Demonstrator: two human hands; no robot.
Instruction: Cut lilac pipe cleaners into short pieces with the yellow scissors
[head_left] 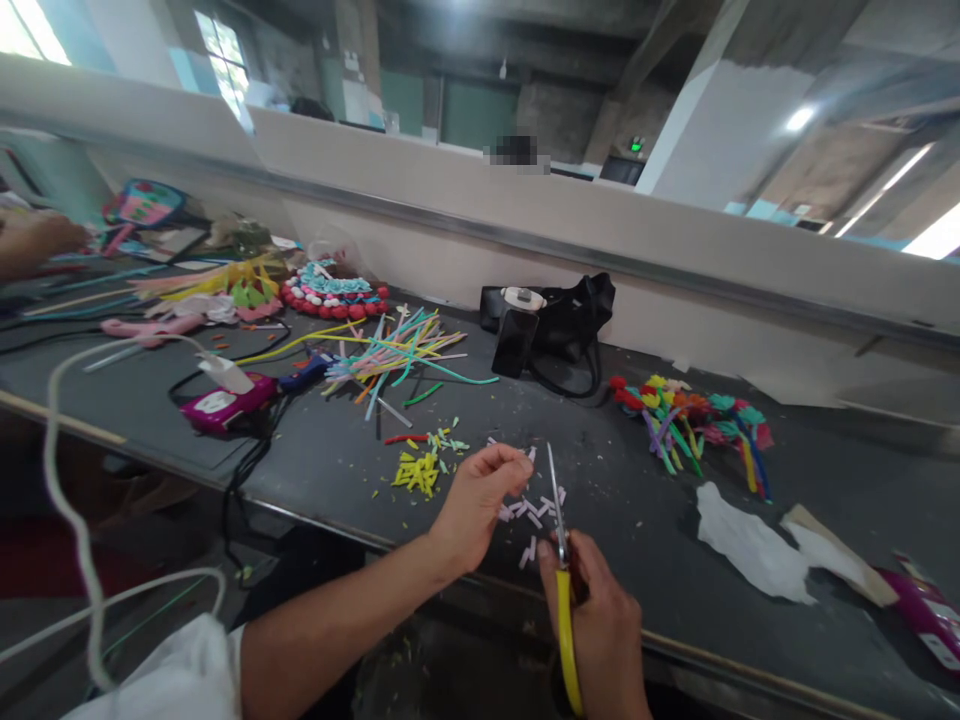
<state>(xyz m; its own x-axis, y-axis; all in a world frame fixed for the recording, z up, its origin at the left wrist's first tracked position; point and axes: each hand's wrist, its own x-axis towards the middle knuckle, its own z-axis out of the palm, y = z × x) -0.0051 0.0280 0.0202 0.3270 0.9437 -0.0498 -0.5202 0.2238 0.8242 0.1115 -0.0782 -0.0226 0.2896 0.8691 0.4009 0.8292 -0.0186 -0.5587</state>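
My right hand is closed around a pair of scissors with yellow handles, its blades pointing up and away from me. To its left my left hand is pinched together; a pale purple strip shows at its fingertips, the rest of it mostly hidden by the fingers. Below and between the hands, short pale purple cut pieces lie scattered on the dark table. Left of my left hand sits a small heap of yellow cut pieces, with pale green bits and a red strip beside it.
Behind the cut pieces lies a pile of coloured strips. A black bag and a phone stand against the partition. Coloured flowers and white paper lie right; a purple device with cables lies left. Another person's hand is far left.
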